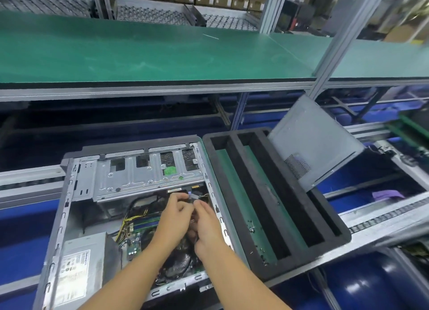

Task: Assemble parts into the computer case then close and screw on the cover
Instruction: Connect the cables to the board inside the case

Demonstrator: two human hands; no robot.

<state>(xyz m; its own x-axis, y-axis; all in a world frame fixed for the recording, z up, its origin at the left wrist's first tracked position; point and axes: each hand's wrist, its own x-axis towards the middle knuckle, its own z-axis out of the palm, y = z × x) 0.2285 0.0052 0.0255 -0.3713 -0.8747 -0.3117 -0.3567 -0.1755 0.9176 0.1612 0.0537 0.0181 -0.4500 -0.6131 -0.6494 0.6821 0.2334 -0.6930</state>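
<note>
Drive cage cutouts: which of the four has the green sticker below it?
The third cutout from the left; the green sticker sits just under it on the drive cage. The other three lack one.

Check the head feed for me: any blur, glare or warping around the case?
Head view: wide-angle warping bows the green shelf; motion blur smears the far right edge; the computer case interior is dim, so the small part pinched by the left hand and right hand is unreadable; no harsh glare.

- Bright, even light; dull sheen on the green shelf (162,54) at 12 o'clock.
- Glare spots on the blue drum (362,286) at 5 o'clock.
- Edges bow outward; the 2 o'clock corner is blurred.
</note>
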